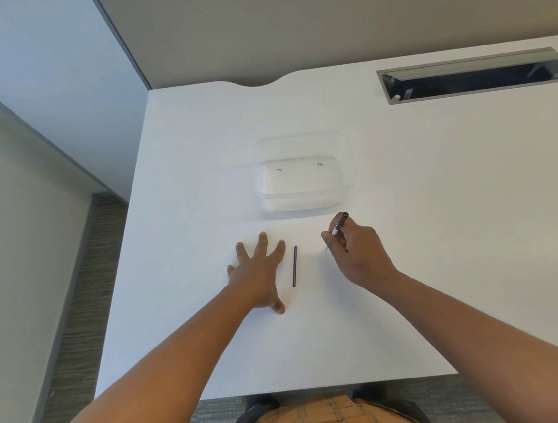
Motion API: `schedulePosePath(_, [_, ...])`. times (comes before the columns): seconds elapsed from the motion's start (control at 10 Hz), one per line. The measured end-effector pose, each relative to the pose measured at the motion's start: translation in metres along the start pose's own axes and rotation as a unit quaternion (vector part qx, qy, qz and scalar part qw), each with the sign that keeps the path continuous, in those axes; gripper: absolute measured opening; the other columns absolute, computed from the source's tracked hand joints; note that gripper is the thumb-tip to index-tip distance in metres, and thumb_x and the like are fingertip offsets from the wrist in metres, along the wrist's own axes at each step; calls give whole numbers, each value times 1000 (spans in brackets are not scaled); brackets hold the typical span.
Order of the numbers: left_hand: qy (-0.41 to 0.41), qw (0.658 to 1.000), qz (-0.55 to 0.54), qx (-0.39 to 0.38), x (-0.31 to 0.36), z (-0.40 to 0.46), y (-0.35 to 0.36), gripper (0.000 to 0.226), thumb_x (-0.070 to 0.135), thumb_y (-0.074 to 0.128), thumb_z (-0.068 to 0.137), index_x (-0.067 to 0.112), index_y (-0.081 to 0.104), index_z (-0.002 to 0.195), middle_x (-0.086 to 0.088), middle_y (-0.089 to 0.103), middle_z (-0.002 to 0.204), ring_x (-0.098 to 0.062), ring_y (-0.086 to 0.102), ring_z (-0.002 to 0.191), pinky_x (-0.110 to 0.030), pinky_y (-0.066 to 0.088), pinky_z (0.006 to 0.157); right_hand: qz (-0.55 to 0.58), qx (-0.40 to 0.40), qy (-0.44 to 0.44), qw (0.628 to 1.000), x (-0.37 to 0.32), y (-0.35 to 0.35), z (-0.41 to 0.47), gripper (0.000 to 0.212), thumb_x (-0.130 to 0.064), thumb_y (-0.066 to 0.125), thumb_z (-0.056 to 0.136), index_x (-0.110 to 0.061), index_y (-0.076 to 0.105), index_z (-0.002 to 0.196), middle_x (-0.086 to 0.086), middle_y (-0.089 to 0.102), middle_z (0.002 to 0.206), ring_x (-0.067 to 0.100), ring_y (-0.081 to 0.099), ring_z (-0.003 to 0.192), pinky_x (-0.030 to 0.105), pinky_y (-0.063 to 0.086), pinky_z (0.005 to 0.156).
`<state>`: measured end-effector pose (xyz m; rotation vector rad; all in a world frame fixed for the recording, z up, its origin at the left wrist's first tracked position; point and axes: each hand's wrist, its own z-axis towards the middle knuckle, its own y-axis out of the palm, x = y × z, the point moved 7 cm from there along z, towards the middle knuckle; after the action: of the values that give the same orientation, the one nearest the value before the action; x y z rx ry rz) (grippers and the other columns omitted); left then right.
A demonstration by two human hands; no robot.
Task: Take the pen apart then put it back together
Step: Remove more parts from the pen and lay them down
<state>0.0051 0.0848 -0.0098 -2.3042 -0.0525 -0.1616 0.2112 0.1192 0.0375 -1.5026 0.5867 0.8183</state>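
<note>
A thin dark pen refill (294,266) lies on the white table (444,228), running almost straight away from me. My left hand (258,275) rests flat just to its left, fingers spread, holding nothing. My right hand (358,254) is closed around the pen body (339,224), a white barrel with a dark end that sticks up and away from my fingers. The lower part of the pen body is hidden in my fist.
A clear plastic container (305,181) stands on the table just beyond both hands. At the back right an open grey cable hatch (476,75) is set into the tabletop. The table's left edge drops to carpeted floor.
</note>
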Motion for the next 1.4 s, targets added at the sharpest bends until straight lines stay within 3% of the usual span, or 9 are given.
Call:
schedulePosePath(0.1, [0,1000,0,2,0,1,1,139,41,91,62,43,-12,155,7,-28,165,-47,-20,149,-68,21,114,39,28,-10,999,-3,-7,-2,18,-38,53,100,-29,46,85,-9,47,51,13,42,49,22,34,52])
schedulePosePath(0.2, [-1,1000,0,3,0,1,1,140,40,92,62,42,-12,155,7,-28,165,-47,-20,149,-69,20,114,38,-9,13,999,9,1,-6,18,-35,54,101,-23,52,89,-4,62,61,13,44,52,31,41,59])
schedulePosePath(0.3, [-1,1000,1,4,-1,2,1,140,40,92,62,42,-12,155,7,-28,165,-47,-20,149,-69,21,114,30,-38,31,998,16,5,-4,21,-35,54,100,-20,51,85,0,61,60,13,40,51,32,39,58])
schedulePosePath(0.5, [0,1000,-3,8,-1,1,1,140,40,92,62,43,-12,156,7,-27,165,-47,-20,150,-68,21,114,48,20,-9,999,4,-3,3,37,-45,59,96,-15,49,77,7,45,53,25,36,53,34,35,53])
schedulePosePath(0.7, [-1,1000,-4,6,0,0,1,139,40,92,62,43,-12,156,7,-28,165,-46,-20,150,-68,20,114,-1,-21,29,999,8,5,5,24,-41,53,100,-19,55,90,14,63,65,27,54,59,38,49,63])
schedulePosePath(0.8, [-1,1000,-3,6,0,-1,0,139,40,92,62,43,-12,156,7,-28,165,-46,-21,149,-69,20,114,38,27,-8,999,-5,-2,5,27,-49,46,101,-27,56,90,6,66,77,25,63,71,37,50,69])
schedulePosePath(1.0, [-2,1000,-3,4,0,0,0,139,40,92,63,43,-12,155,6,-28,165,-47,-21,149,-69,20,114,-21,-57,43,997,9,16,0,31,-40,47,103,-19,46,81,3,63,70,23,56,64,42,49,66])
schedulePosePath(1.3, [-3,1000,0,4,0,1,0,139,40,92,62,43,-12,155,6,-28,165,-47,-21,149,-69,20,114,21,-65,46,997,6,12,5,34,-55,35,100,-28,49,83,2,53,66,17,44,58,38,41,60])
schedulePosePath(1.4, [-2,1000,-1,3,1,1,0,139,40,92,62,44,-12,155,7,-29,165,-47,-21,149,-68,21,114,16,-34,13,999,-2,6,6,37,-53,33,100,-28,55,84,1,61,74,20,55,66,39,48,65])
